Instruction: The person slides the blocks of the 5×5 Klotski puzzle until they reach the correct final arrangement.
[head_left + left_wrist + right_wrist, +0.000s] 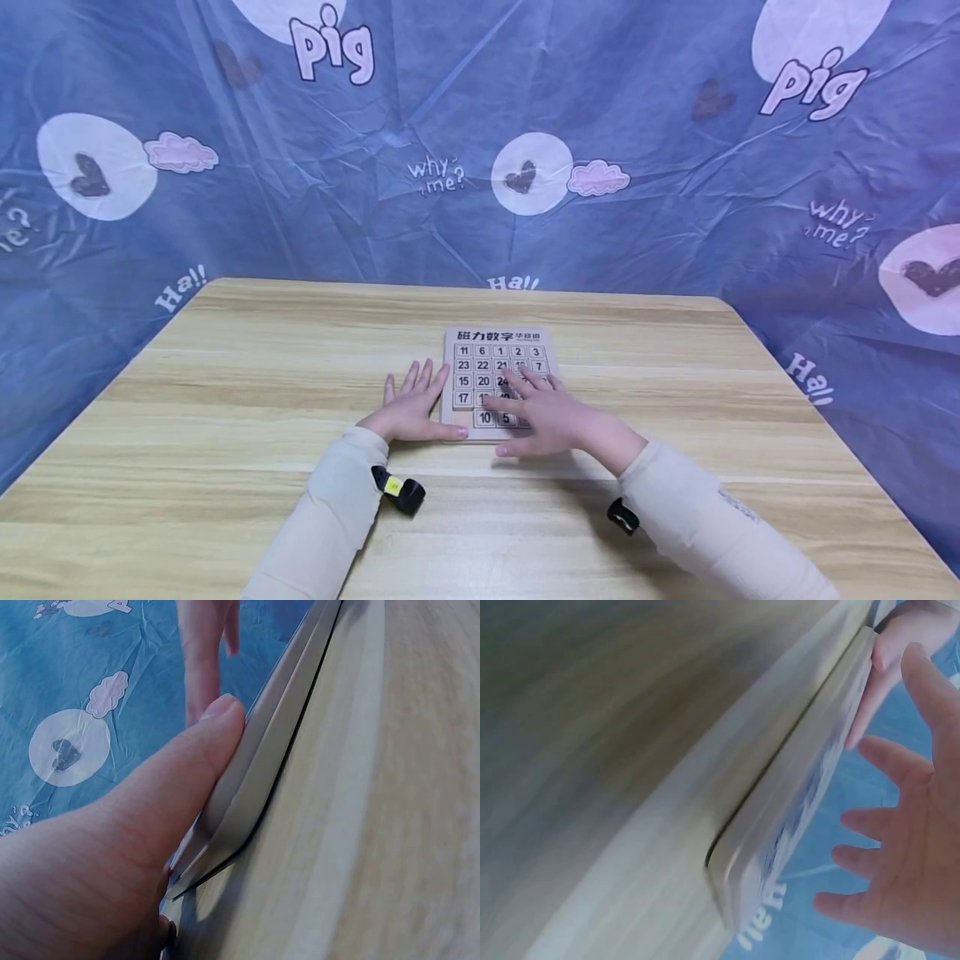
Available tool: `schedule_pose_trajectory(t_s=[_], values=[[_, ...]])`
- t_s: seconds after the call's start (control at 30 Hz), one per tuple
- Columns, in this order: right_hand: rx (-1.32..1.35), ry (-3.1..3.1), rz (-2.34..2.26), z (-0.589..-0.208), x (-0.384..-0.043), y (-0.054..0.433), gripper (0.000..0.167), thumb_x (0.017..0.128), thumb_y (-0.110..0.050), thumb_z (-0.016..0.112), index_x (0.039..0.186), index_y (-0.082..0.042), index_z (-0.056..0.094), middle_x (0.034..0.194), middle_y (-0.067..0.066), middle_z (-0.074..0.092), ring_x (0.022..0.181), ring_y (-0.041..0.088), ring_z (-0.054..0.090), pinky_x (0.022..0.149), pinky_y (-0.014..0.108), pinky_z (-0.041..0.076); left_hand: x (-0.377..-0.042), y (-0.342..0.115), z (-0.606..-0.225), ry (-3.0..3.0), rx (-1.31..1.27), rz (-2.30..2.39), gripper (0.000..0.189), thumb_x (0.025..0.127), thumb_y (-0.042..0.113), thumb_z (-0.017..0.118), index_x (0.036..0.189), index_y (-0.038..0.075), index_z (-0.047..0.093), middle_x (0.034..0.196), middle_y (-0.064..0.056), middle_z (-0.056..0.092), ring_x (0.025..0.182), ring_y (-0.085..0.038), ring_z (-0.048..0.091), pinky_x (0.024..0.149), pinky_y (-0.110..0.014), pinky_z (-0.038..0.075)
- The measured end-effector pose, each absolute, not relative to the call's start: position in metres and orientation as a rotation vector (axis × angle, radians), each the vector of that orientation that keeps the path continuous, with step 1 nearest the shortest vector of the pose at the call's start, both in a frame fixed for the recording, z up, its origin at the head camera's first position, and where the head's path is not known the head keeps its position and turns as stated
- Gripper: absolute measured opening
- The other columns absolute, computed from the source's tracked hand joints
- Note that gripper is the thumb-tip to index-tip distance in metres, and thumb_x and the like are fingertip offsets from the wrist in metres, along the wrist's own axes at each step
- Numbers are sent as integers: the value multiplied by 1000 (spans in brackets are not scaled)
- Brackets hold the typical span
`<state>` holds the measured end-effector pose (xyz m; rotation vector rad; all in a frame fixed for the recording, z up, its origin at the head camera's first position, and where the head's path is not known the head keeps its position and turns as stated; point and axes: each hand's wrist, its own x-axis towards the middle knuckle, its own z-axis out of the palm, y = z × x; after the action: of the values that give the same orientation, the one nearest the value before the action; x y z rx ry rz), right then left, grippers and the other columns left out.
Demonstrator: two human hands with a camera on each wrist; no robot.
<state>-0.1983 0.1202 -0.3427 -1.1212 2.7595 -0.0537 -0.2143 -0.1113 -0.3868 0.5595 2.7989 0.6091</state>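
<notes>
A sliding number puzzle (pixel 495 336) lies flat on the table, its square tiles carrying black printed numbers. The bottom-left cell of its grid is bare, beside the tile marked 10 (pixel 484 418). At the puzzle's left side rests my left hand (pixel 412 412), fingers spread; in the left wrist view its thumb (pixel 180 761) lies against the board's edge (pixel 247 776). My right hand (pixel 551 412) reaches over the lower right tiles, fingers spread, hiding several of them. The right wrist view has that hand (pixel 922 847) above the board's face, holding nothing.
The wood-grain table (pixel 300 333) extends around the puzzle on all sides. Behind it hangs a blue printed cloth (pixel 337 208). Both forearms wear pale sleeves (pixel 337 483), with a black wrist camera (pixel 408 497) on the left and another black device (pixel 623 517) on the right.
</notes>
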Motion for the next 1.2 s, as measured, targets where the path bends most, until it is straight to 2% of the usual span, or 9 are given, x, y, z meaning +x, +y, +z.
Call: schedule_pose_trajectory(t_s=[0.5,1.2], values=[[-1020,2828,-167,-341,-178,184,66,76,-56,52,126,-14,47,137,22,19,122,44,13,89,64,13,-214,-112,-387,2797,558,608,108,62,71,52,140,15,4,141,-14,-6,126,-29,-13,93,-53,-15],[-1114,2805,-238,-345,-177,167,70,76,-60,48,123,-8,50,137,20,22,122,43,16,89,62,17,-214,-112,-388,2800,562,594,108,61,72,52,140,15,2,141,-14,-7,126,-29,-13,93,-53,-15]])
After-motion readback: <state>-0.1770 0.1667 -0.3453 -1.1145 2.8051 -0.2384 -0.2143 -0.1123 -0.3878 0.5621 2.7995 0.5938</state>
